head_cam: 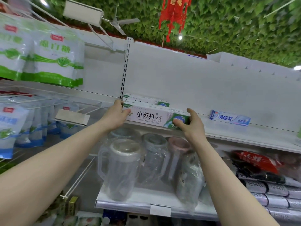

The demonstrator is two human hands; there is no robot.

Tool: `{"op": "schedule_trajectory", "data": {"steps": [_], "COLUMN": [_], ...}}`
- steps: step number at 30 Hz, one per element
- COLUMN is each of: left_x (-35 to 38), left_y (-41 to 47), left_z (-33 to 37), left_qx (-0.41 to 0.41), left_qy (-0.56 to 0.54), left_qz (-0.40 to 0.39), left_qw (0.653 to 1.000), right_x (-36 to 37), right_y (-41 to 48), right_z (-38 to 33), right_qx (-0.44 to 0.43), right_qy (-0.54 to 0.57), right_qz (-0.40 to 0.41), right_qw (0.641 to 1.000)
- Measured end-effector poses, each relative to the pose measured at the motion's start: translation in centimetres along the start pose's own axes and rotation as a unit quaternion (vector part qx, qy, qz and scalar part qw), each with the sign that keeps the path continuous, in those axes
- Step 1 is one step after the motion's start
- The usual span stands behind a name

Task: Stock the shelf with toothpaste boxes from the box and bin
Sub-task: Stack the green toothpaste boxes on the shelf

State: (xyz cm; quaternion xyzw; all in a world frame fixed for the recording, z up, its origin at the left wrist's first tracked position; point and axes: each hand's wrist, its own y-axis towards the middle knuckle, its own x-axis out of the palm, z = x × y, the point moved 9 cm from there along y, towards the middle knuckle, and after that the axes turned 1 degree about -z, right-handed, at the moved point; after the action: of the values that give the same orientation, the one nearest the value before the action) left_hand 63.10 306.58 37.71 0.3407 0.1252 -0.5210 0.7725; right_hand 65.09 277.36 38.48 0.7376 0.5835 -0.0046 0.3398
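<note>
Gripping a white-and-green toothpaste box (155, 117) at mid-frame, left hand (114, 116) wrapped round its left end, right hand (191, 123) pinching its right end, thumb in front. Resting on the white shelf (228, 132), against more boxes (146, 101) behind. Blue toothpaste box (229, 119) lying well apart at right.

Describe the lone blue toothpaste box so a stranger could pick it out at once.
Find the white shelf above the plastic pitchers. Right of both hands, the blue toothpaste box lies flat, alone. The green-and-white boxes are stacked together; this one is pale blue and stands apart.
</note>
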Motion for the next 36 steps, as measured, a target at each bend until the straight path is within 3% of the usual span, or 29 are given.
{"op": "schedule_trajectory", "data": {"steps": [8, 12, 14, 16, 18, 21, 25, 36], "left_x": [-1.6, -2.7, -3.6, -3.3, -1.9, -0.3, 0.0, 1.6], "left_y": [0.4, -0.5, -1.6, -2.7, -3.3, -3.2, -1.7, 2.9], "left_z": [-1.4, -0.6, 0.6, 2.0, 2.9, 2.8, 2.2, 1.8], "left_qx": [0.013, 0.052, 0.116, 0.197, 0.265, 0.296, 0.276, 0.192], "left_qy": [-0.004, 0.027, 0.069, 0.125, 0.159, 0.195, 0.207, 0.269], "left_qz": [0.044, 0.13, 0.202, 0.225, 0.192, 0.152, 0.139, 0.067], "left_qw": [0.999, 0.99, 0.97, 0.946, 0.931, 0.922, 0.928, 0.942], "right_x": [2.4, 1.6, 1.4, 2.3, 3.5, 4.2, 4.9, 7.1], "right_y": [0.8, -0.6, -1.9, -2.8, -3.0, -2.6, -1.7, 3.1], "right_z": [-0.6, -2.3, -3.4, -3.7, -3.1, -2.6, -2.9, -2.1], "right_qx": [-0.009, -0.112, -0.183, -0.225, -0.231, -0.233, -0.23, -0.124], "right_qy": [-0.038, -0.155, -0.205, -0.242, -0.261, -0.253, -0.253, -0.268], "right_qz": [-0.02, 0.1, 0.165, 0.179, 0.156, 0.136, 0.102, 0.008], "right_qw": [0.999, 0.976, 0.947, 0.927, 0.924, 0.929, 0.934, 0.955]}}
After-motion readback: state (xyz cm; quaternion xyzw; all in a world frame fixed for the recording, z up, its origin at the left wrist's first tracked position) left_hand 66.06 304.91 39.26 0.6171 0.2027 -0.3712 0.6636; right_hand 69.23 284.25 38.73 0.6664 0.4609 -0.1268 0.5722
